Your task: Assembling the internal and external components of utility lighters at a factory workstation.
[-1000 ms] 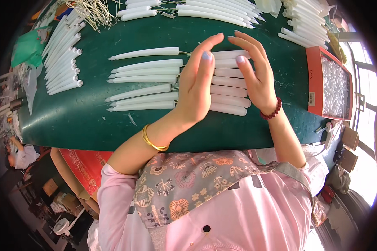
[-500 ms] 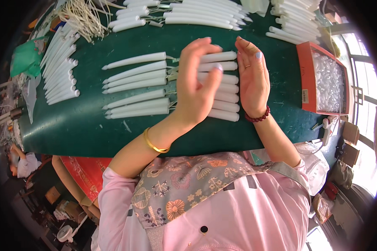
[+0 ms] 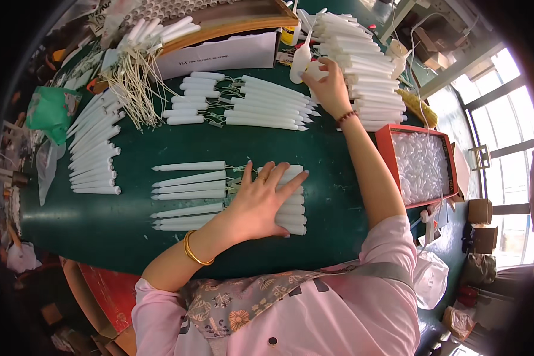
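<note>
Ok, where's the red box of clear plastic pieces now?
In the head view, the red box is at right on the green table, beside the right forearm and nearer than the stacked white candles.

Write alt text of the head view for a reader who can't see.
A person's left hand is spread over white tubes on a green table, while the right hand is beside a white nozzle bottle. White tapered sticks lie left of the tubes; a red box of small pale pieces stands at right.

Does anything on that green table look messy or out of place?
Mainly the pale strands at the back left: they splay in a loose tangle, while the white candle-shaped sticks beside the left hand lie in a fairly neat row.
</note>
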`<action>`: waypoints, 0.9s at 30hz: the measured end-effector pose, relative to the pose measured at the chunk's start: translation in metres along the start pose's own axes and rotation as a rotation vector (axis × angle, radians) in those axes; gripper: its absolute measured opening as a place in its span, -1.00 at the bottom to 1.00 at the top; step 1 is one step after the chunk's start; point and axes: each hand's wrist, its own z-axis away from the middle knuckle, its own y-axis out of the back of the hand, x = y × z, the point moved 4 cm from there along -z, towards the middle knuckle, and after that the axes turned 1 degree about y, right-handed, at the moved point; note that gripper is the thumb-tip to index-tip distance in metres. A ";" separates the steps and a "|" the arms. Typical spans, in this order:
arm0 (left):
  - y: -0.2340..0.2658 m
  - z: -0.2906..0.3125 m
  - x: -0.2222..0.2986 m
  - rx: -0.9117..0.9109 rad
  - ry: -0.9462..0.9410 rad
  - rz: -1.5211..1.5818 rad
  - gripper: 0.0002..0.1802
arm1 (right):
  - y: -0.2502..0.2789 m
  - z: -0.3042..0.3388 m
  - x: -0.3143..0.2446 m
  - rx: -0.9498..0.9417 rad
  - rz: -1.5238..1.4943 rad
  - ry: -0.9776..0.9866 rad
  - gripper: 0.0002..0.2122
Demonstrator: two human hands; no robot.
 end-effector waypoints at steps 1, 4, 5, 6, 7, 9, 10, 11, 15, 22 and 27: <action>0.001 0.000 -0.001 -0.016 0.011 -0.008 0.43 | -0.012 -0.006 -0.012 -0.003 -0.012 0.010 -0.43; 0.002 0.000 -0.003 -0.028 0.009 -0.019 0.39 | -0.030 -0.024 -0.020 0.026 0.114 -0.097 -0.33; 0.002 -0.002 -0.002 -0.027 -0.008 -0.014 0.38 | -0.034 -0.031 -0.015 -0.022 0.120 -0.095 -0.34; 0.001 -0.003 -0.002 -0.028 -0.004 -0.018 0.38 | -0.038 -0.033 -0.015 -0.079 0.122 -0.093 -0.35; 0.002 -0.005 -0.002 0.002 0.008 0.032 0.31 | -0.036 -0.035 -0.014 -0.059 0.144 -0.097 -0.39; 0.000 -0.005 -0.006 0.029 0.029 0.083 0.25 | -0.022 -0.031 -0.027 -0.067 0.098 -0.091 -0.42; 0.000 -0.005 -0.012 0.120 0.006 0.108 0.18 | -0.013 -0.026 -0.042 -0.079 0.055 -0.082 -0.44; 0.002 -0.007 -0.018 0.208 -0.018 0.134 0.11 | -0.004 -0.015 -0.053 -0.055 0.009 -0.008 -0.51; 0.051 -0.015 -0.041 0.681 0.059 0.440 0.06 | 0.039 0.052 -0.109 -0.318 -0.329 0.162 -0.59; 0.052 -0.022 -0.053 0.591 0.196 0.709 -0.08 | 0.051 0.120 -0.130 -0.514 -0.456 0.097 -0.58; 0.077 -0.024 -0.052 0.805 0.106 0.296 -0.38 | 0.034 0.121 -0.100 -0.645 -0.865 -0.399 -0.44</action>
